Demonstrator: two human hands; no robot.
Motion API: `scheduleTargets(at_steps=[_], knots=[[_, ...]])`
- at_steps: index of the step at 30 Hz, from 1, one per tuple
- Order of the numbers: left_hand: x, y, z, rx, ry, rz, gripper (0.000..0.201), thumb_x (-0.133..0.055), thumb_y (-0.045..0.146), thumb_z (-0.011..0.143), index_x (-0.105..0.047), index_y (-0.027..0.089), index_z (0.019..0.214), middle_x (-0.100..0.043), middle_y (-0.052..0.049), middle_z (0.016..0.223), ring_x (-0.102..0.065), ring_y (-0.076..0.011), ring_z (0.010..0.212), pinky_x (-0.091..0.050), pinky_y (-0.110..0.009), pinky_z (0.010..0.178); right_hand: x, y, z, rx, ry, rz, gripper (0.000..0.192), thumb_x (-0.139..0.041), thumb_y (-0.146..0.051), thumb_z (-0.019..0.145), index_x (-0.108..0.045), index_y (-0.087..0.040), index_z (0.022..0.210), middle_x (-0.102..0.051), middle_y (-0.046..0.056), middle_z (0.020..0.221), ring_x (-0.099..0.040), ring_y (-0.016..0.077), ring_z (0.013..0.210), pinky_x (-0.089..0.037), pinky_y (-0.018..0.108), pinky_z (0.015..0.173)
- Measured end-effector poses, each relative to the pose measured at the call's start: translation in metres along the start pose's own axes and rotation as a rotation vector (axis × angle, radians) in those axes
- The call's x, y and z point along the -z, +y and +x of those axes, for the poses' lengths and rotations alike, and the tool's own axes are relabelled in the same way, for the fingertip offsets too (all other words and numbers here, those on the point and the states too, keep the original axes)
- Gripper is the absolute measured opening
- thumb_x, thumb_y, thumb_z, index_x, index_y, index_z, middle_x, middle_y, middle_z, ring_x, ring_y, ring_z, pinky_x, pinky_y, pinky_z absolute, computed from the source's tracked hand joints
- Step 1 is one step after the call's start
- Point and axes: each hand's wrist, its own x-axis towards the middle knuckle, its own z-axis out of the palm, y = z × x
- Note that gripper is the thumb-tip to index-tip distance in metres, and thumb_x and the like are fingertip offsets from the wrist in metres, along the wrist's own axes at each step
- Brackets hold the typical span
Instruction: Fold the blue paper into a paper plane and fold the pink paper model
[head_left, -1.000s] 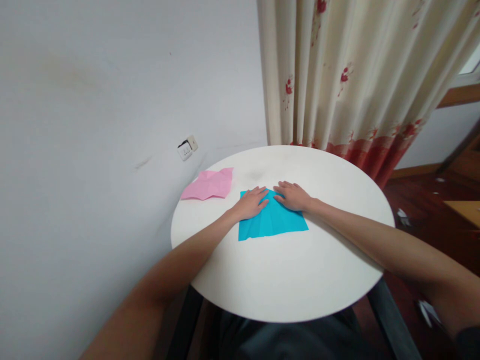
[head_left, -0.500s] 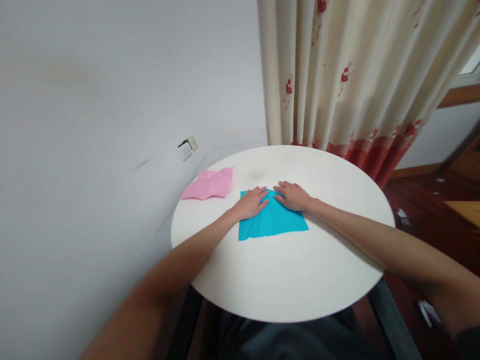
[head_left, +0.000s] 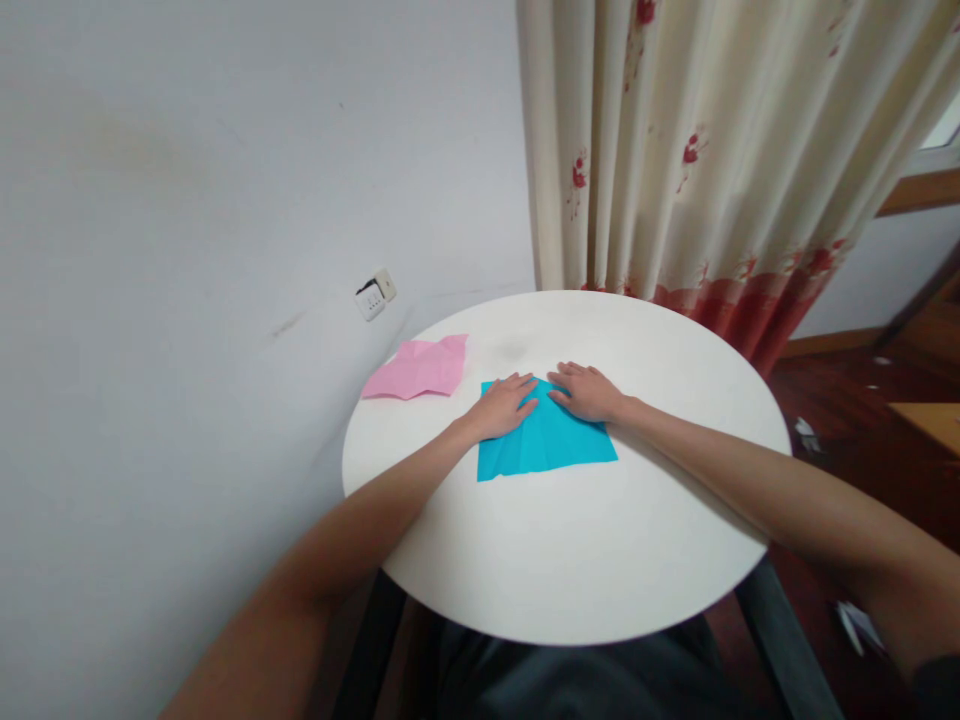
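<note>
wall socket (head_left: 375,295): we pick it out low on the white wall, at far left behind the round surface (head_left: 570,560).
pink paper (head_left: 417,368): creased and lying flat near the surface's far left edge, just beside the blue sheet, apart from both hands.
left hand (head_left: 504,405): our palm is down and our fingers are spread flat, pressing the upper left part of the blue paper.
blue paper (head_left: 547,445): flat on the surface, a little back of the middle, fold lines fanning toward us.
right hand (head_left: 586,391): flat too, fingers spread, on the paper's upper right, fingertips almost meeting the left ones.
curtain (head_left: 697,150): cream with red flowers, hanging behind the surface.
</note>
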Motion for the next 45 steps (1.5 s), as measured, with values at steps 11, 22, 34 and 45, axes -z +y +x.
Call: scheduleTargets(at_steps=[11, 22, 34, 45], knots=[[0.0019, 0.0012, -0.0006, -0.008, 0.003, -0.002, 0.054, -0.032, 0.045, 0.104, -0.042, 0.020, 0.150, -0.034, -0.010, 0.161, -0.029, -0.0300, 0.149, -0.024, -0.051, 0.120, 0.0018, -0.0012, -0.0005, -0.001, -0.004, -0.005, 0.046, -0.038, -0.044, 0.102, -0.054, -0.022, 0.139, -0.045, 0.016, 0.152, -0.041, 0.0333, 0.140, -0.036, 0.054, 0.110], [0.0023, 0.0024, -0.0003, -0.029, 0.004, 0.006, 0.051, -0.032, 0.045, 0.105, -0.044, 0.023, 0.149, -0.036, -0.009, 0.160, -0.032, -0.0284, 0.147, -0.027, -0.049, 0.119, 0.0038, -0.0014, -0.0008, 0.004, -0.016, -0.011, 0.047, -0.036, -0.045, 0.102, -0.053, -0.022, 0.139, -0.047, 0.016, 0.151, -0.042, 0.0322, 0.138, -0.036, 0.051, 0.109], [0.0024, 0.0025, -0.0010, -0.032, 0.008, 0.003, 0.050, -0.033, 0.044, 0.105, -0.045, 0.023, 0.149, -0.036, -0.008, 0.160, -0.033, -0.0282, 0.147, -0.026, -0.048, 0.120, 0.0024, -0.0010, -0.0005, 0.012, -0.002, -0.016, 0.046, -0.036, -0.044, 0.102, -0.053, -0.021, 0.139, -0.047, 0.016, 0.151, -0.043, 0.0328, 0.138, -0.037, 0.052, 0.108], [-0.0018, -0.0007, 0.0002, -0.004, 0.010, -0.013, 0.055, -0.031, 0.047, 0.103, -0.038, 0.022, 0.152, -0.033, -0.007, 0.161, -0.028, -0.0293, 0.149, -0.024, -0.050, 0.120, 0.0024, -0.0007, -0.0011, 0.010, 0.003, -0.016, 0.046, -0.037, -0.044, 0.102, -0.055, -0.022, 0.138, -0.048, 0.016, 0.150, -0.044, 0.0323, 0.137, -0.037, 0.052, 0.108]])
